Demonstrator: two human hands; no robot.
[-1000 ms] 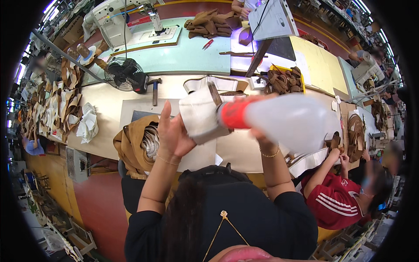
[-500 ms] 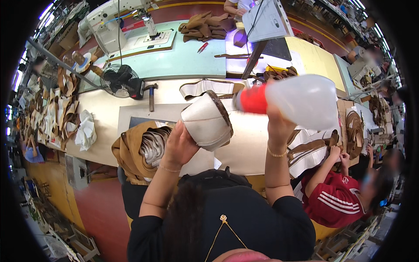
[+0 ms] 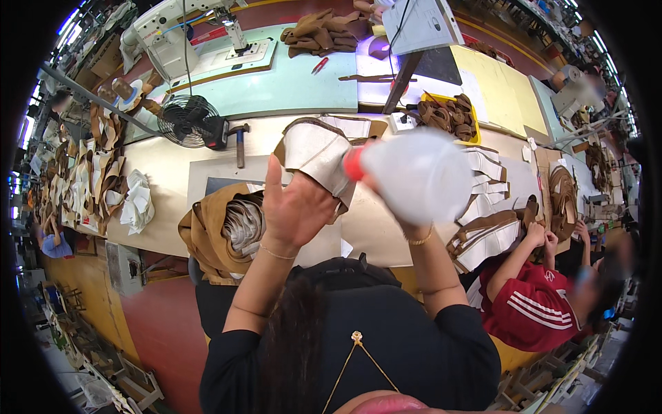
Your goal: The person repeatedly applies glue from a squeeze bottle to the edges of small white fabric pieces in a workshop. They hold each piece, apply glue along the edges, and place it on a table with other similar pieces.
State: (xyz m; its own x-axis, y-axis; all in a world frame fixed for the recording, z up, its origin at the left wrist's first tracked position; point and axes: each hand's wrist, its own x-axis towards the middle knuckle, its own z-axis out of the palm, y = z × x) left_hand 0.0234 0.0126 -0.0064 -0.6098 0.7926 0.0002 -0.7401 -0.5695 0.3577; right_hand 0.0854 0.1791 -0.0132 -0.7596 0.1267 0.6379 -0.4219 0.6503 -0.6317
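My left hand point(image 3: 298, 210) supports a curved leather piece point(image 3: 318, 153), white on its lined face with brown edges. The thumb stands up apart from it, while the other fingers are largely covered by the piece. In my right hand point(image 3: 405, 217) is a translucent white squeeze bottle point(image 3: 431, 169), tilted on its side. Its red neck points left and reaches the right edge of the leather piece; the blur hides whether they touch. Most of the right hand's fingers are behind the bottle.
A rolled brown bundle point(image 3: 200, 228) lies left of my arm, near a hammer point(image 3: 240, 146) and a black fan point(image 3: 189, 123). Beyond are a sewing machine point(image 3: 165, 38) and a yellow basket point(image 3: 474, 117) of brown pieces. A co-worker in a red shirt point(image 3: 527, 307) handles pieces at right.
The bottle has swung left and down until its red neck meets the leather piece in view. My left hand has turned its palm up, its thumb lifted away.
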